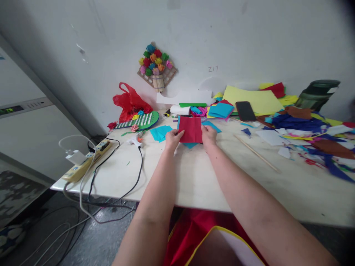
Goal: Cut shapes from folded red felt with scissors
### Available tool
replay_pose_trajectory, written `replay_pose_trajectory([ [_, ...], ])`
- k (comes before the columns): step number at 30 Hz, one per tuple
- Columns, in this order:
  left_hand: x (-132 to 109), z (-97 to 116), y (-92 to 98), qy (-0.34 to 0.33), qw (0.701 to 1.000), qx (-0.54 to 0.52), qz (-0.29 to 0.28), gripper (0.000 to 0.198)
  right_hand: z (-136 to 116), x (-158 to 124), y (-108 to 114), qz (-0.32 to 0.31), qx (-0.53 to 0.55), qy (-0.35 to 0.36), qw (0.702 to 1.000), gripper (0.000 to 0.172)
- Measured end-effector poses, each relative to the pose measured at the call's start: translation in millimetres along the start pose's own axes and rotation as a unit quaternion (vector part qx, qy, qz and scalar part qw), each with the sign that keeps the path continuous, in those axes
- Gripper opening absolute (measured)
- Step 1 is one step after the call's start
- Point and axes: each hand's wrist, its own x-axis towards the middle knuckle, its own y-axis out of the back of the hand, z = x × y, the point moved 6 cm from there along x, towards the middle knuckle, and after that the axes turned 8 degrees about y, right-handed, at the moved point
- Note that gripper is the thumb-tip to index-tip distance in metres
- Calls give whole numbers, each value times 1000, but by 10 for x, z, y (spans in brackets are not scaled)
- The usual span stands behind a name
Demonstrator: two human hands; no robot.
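A red square of paper lies over cyan sheets on the pale table. My left hand pinches its lower left corner with closed fingers. At the sheet's right edge my right hand grips the lower right corner, fingers curled on the paper. Both forearms reach straight out from the bottom of the view.
A power strip with cables lies at the table's left edge. A red plastic bag, a paper flower craft on the wall, a black phone, a wooden stick and scattered paper scraps fill the back and right.
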Motion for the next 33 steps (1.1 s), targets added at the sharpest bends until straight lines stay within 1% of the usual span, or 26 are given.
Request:
replay_pose_trajectory([
  [4,-5,61,8,-52,996,73,19,26,-29,0,-5,-11,-13,0,1000,31],
  [6,-26,88,5,-59,995,78,23,27,-70,-3,-8,-20,-27,9,999,29],
  [9,-71,138,1,-63,995,73,29,29,-141,-11,16,-15,-76,32,996,22],
  [11,-101,175,1,-68,994,75,36,32,-177,-19,35,-6,-99,45,994,23],
  [15,-127,227,18,-85,990,99,54,44,-206,-22,61,7,-116,59,991,27],
  [17,-110,222,40,-91,989,101,63,46,-188,-13,73,12,-118,51,992,29],
  [21,-43,159,81,-86,989,101,71,40,-116,1,73,6,-97,15,995,34],
  [24,-14,108,75,-70,994,68,57,37,-100,-7,55,-8,-77,4,997,40],
  [27,-28,95,41,-55,998,-1,28,34,-103,-24,37,-18,-58,-9,998,39],
  [30,-73,136,-16,-52,996,-76,-19,31,-95,-47,-10,-44,-14,-43,998,36],
  [33,-127,198,-80,-44,985,-147,-75,29,-92,-89,-104,-92,74,-95,988,35],
])
